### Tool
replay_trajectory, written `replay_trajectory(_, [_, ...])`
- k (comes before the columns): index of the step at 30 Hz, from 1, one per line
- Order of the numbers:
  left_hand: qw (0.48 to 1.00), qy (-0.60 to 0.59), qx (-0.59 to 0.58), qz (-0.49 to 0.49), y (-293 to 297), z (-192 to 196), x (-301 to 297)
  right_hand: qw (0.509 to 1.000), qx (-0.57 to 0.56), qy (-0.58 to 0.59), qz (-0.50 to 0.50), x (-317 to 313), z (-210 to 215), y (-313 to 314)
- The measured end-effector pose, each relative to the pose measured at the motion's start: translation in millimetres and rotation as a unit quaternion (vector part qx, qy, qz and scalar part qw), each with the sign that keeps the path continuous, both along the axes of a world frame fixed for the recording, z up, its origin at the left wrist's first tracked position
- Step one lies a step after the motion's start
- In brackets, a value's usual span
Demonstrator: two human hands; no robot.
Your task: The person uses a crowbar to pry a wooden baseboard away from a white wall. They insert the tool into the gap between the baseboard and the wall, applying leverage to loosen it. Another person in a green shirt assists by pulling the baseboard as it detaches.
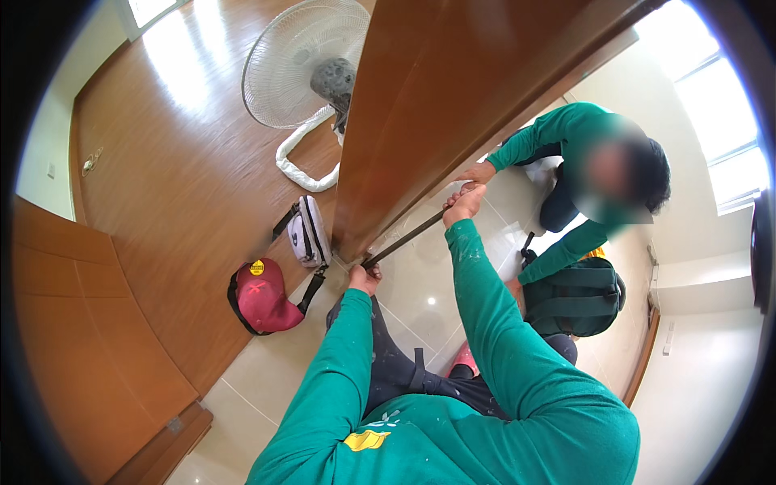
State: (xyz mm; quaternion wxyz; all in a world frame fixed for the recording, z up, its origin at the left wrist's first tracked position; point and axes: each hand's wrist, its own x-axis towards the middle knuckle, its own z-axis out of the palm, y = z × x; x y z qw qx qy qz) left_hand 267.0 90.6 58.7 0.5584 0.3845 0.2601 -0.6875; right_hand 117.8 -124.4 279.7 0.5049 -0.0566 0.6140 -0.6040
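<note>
Pale bag (pixel 309 234) near dark bar (pixel 404 241)

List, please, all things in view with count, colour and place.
fan: 1, greyish, top
tall panel: 1, brown, top
low panel: 1, brown, left
wood floor: 1, brown, left
tiled floor: 1, beige, centre
cap: 1, red, left
bag: 1, pale grey, beside cap
backpack: 1, dark green, right
co-worker: 1, green top, right
window: 1, white, right
opening: 1, white, top-left
wall plate: 1, white, left
unclear object: 1, black, right
shoe: 1, pink, lower centre
rod: 1, dark, centre
own top: 1, green, bottom
own trousers: 1, dark, lower half
left hand: 1, bare, on rod
right hand: 1, bare, on rod
</note>
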Motion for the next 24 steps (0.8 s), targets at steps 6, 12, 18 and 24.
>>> replay_trajectory(6, [1.000,-0.012,0.003,-0.010,1,7,0,0.999,-0.015,-0.002,-0.045,-3,11,31])
replay_trajectory(12, [0.999,-0.017,0.000,-0.040,5,9,5,0.994,-0.081,-0.041,-0.067,-16,15,68])
replay_trajectory(18, [0.999,-0.016,-0.002,-0.038,5,-2,-2,0.999,-0.028,-0.033,-0.031,-37,-3,37])
replay_trajectory(24, [0.999,-0.008,0.035,0.020,-5,-15,-33,0.995,-0.024,-0.038,0.087,-36,-15,-15])
